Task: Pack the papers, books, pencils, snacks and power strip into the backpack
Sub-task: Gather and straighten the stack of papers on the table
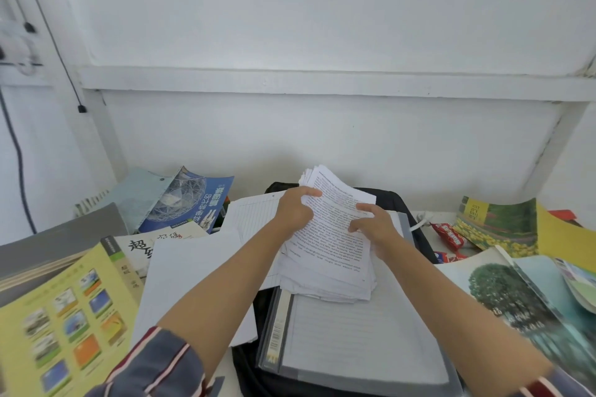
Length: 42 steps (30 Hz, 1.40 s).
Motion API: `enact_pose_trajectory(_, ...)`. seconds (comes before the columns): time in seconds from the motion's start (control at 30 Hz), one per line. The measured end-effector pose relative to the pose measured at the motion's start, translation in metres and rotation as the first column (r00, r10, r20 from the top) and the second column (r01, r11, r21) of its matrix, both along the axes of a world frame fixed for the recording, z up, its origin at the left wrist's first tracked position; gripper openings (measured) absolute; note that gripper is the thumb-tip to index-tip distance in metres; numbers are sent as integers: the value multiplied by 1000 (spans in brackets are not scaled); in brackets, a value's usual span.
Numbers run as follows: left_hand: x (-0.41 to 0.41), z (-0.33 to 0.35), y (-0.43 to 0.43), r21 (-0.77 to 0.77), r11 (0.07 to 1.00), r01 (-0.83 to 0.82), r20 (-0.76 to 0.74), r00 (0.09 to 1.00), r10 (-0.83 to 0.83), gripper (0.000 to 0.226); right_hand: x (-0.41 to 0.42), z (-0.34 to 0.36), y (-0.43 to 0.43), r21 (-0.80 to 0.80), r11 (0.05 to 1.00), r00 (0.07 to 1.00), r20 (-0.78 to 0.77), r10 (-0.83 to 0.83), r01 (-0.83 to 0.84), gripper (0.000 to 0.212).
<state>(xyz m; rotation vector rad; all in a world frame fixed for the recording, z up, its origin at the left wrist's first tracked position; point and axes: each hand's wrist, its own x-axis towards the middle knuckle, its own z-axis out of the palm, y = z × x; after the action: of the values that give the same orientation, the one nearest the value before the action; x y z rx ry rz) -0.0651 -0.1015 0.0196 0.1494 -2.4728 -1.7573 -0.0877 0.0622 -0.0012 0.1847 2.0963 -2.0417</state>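
A thick stack of printed papers [332,245] lies tilted over a lined notebook [358,332] in a clear folder, on top of the black backpack [416,226]. My left hand [295,209] grips the stack's upper left edge, thumb over the top sheet. My right hand [375,226] holds the stack's right side, fingers curled onto the printed page. Red snack packets [450,235] lie to the right of the backpack. Books surround it: a yellow one [67,316] at the left, a blue one [193,203] behind it, a tree-cover one [522,300] at the right.
Loose white sheets [190,280] lie left of the backpack. A grey folder [48,235] sits at the far left. A green and yellow book [503,222] lies at the back right. A white cable [421,222] pokes out by the backpack. The white wall stands close behind.
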Motion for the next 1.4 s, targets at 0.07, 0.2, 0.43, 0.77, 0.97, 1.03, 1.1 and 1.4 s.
enact_pose_trajectory(0.07, 5, 7, 1, 94, 995, 46, -39, 998, -42, 52, 5, 2, 2, -51, 999, 1000, -22, -20, 19, 55)
enact_pose_trajectory(0.2, 17, 20, -1, 309, 943, 120, -114, 990, -89, 55, 14, 11, 11, -176, 984, 998, -63, -21, 9, 56)
enact_pose_trajectory(0.43, 49, 33, -17, 395, 910, 122, -143, 987, -70, 57, 26, 33, 18, -306, 924, 969, -166, 186, -229, 41)
enact_pose_trajectory(0.77, 129, 25, -98, 164, 964, -212, 61, 977, 204, 57, 71, 45, -73, -113, 887, 893, -120, 434, -447, 41)
enact_pose_trajectory(0.97, 171, 7, -138, -135, 929, -345, 137, 922, 362, 58, 96, 15, -139, 162, 835, 844, -20, 536, -527, 46)
enact_pose_trajectory(1.03, 171, 0, -144, -192, 921, -340, 154, 916, 371, 57, 98, 8, -152, 229, 820, 843, 10, 537, -525, 48)
enact_pose_trajectory(1.1, 168, -3, -145, -267, 912, -311, 166, 917, 362, 57, 100, 6, -158, 323, 797, 846, 21, 533, -511, 50)
enact_pose_trajectory(1.4, 157, -5, -145, -601, 787, -136, 207, 925, 318, 53, 107, 9, -167, 520, 719, 852, 32, 523, -461, 51)
